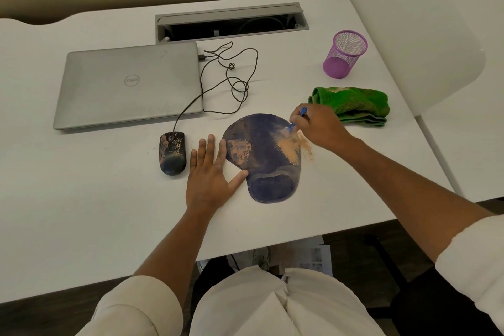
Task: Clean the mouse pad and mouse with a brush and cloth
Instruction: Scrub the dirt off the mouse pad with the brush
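Observation:
A dark blue mouse pad [263, 157] with a wrist rest lies on the white desk, smeared with tan dust. My right hand [319, 125] grips a small blue brush [296, 120], its bristles touching the pad's upper right edge beside a pile of dust. My left hand [211, 170] lies flat on the desk with straight fingers, its thumb and index finger touching the pad's left edge. A dusty black wired mouse [172, 153] sits left of that hand. A folded green cloth [354, 104] lies right of the pad.
A closed grey laptop [128, 84] sits at the back left, with the mouse's cable [234, 79] looping beside it. A purple mesh cup [345, 54] stands at the back right. An open cable tray [231, 23] runs along the desk's rear. Loose dust [307, 148] lies on the desk right of the pad.

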### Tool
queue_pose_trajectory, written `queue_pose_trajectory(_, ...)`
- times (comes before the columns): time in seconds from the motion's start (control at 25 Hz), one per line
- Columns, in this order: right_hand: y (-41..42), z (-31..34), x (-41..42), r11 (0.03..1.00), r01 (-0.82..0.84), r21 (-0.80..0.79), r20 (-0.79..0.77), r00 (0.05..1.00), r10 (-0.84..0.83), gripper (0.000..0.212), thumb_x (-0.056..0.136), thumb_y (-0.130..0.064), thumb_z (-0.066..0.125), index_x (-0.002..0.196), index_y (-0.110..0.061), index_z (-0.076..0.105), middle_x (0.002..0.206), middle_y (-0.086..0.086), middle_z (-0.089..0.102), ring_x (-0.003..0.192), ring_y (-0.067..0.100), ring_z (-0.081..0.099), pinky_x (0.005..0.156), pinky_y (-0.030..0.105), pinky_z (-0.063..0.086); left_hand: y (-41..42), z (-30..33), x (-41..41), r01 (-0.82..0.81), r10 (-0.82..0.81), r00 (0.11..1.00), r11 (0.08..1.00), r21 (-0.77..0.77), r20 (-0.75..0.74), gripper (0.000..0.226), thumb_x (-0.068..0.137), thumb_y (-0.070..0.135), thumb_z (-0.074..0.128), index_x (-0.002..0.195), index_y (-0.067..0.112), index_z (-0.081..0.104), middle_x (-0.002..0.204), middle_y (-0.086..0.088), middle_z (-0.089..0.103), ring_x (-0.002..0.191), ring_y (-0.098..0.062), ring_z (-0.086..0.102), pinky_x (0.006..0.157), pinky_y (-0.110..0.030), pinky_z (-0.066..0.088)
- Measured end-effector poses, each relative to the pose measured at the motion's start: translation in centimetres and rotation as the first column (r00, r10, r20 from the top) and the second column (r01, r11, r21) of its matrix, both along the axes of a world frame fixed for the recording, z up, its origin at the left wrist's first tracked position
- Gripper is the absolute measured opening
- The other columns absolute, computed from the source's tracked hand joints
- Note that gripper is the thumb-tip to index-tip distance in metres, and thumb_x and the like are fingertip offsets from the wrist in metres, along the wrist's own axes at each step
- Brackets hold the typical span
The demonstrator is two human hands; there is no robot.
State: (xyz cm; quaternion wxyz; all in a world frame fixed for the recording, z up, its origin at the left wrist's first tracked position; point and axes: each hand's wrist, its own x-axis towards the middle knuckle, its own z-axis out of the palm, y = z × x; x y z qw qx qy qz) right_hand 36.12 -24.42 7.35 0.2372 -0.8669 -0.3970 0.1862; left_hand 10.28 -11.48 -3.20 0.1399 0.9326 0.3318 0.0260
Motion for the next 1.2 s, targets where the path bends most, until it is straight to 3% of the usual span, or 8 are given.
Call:
queue_pose_trajectory(0.12,0.2,-1.3,-2.8,0.998,-0.016,-0.064,-0.030,0.999,0.014,0.027,0.097,-0.026,0.051,0.091,-0.006,0.069,0.079,0.015,0.066,0.072,0.028,0.059,0.062,0.038,0.044,0.0,0.0,0.0,0.003,-0.003,1.000,1.000,-0.001,-0.006,0.100,0.088,0.086,0.024,0.164,0.024,0.003,0.172,-0.004,-0.008,0.157,-0.023,-0.014,0.128,-0.045,-0.001)
queue_pose_trajectory(0.28,-0.3,-1.1,-1.8,0.979,0.118,-0.163,0.189,0.978,-0.086,0.029,0.099,-0.028,0.044,0.096,-0.010,0.067,0.085,0.015,0.063,0.079,0.031,0.058,0.061,0.033,0.040,0.0,0.0,0.0,0.000,0.001,1.000,1.000,0.009,-0.028,0.100,0.088,0.086,0.022,0.164,0.026,0.000,0.171,-0.003,-0.010,0.157,-0.022,-0.016,0.128,-0.044,-0.002)
queue_pose_trajectory(0.44,-0.5,-0.6,-2.0,0.989,0.134,0.054,-0.040,0.990,-0.132,0.020,0.095,-0.019,0.050,0.086,-0.009,0.065,0.078,0.010,0.067,0.072,0.028,0.062,0.065,0.041,0.050,0.1,0.0,0.0,-0.003,0.003,1.000,1.000,0.001,-0.028,0.100,0.087,0.087,0.020,0.164,0.026,0.000,0.172,-0.003,-0.010,0.157,-0.022,-0.016,0.128,-0.044,-0.003)
queue_pose_trajectory(0.52,-0.7,-1.3,-3.4,0.995,0.092,0.029,-0.114,0.990,-0.088,0.016,0.095,-0.020,0.052,0.090,-0.012,0.065,0.078,0.009,0.067,0.073,0.028,0.062,0.067,0.040,0.050,0.1,0.0,0.0,-0.002,0.002,1.000,1.000,0.002,-0.026,0.100,0.087,0.087,0.021,0.164,0.026,0.001,0.172,-0.003,-0.010,0.157,-0.022,-0.016,0.128,-0.043,-0.003)
queue_pose_trajectory(0.72,-1.9,-1.3,-2.0,0.985,0.174,0.019,0.063,0.983,-0.175,0.020,0.097,-0.019,0.049,0.089,-0.010,0.065,0.077,0.012,0.065,0.072,0.031,0.060,0.063,0.041,0.049,0.0,0.1,0.0,-0.002,0.002,1.000,1.000,0.001,-0.009,0.100,0.087,0.087,0.019,0.164,0.026,0.003,0.172,-0.003,-0.008,0.157,-0.022,-0.013,0.128,-0.042,-0.003)
queue_pose_trajectory(0.88,-2.8,-1.2,-2.9,0.989,0.126,0.079,-0.119,0.986,-0.116,0.018,0.095,-0.020,0.054,0.086,-0.011,0.066,0.075,0.007,0.067,0.067,0.021,0.059,0.062,0.035,0.046,0.0,0.0,0.0,-0.003,0.003,1.000,1.000,-0.003,-0.004,0.100,0.087,0.087,0.020,0.164,0.025,0.003,0.172,-0.004,-0.008,0.157,-0.022,-0.014,0.128,-0.044,-0.001)
queue_pose_trajectory(1.0,-3.6,-2.0,-3.7,0.993,0.108,-0.051,-0.025,0.994,-0.110,0.025,0.097,-0.024,0.055,0.090,-0.004,0.068,0.076,0.012,0.065,0.070,0.026,0.059,0.062,0.038,0.045,0.0,0.0,0.0,-0.002,0.002,1.000,1.000,-0.003,-0.022,0.100,0.088,0.087,0.021,0.164,0.026,0.002,0.172,-0.003,-0.010,0.157,-0.022,-0.015,0.128,-0.044,-0.001)
queue_pose_trajectory(1.2,-4.2,-1.1,-2.3,0.965,0.240,0.110,-0.039,0.971,-0.237,0.023,0.096,-0.021,0.055,0.090,-0.006,0.072,0.080,0.011,0.071,0.072,0.024,0.062,0.067,0.036,0.049,0.0,0.1,0.0,0.002,-0.002,1.000,1.000,-0.007,-0.014,0.099,0.088,0.085,0.024,0.164,0.025,0.003,0.172,-0.004,-0.009,0.157,-0.023,-0.014,0.128,-0.044,-0.001)
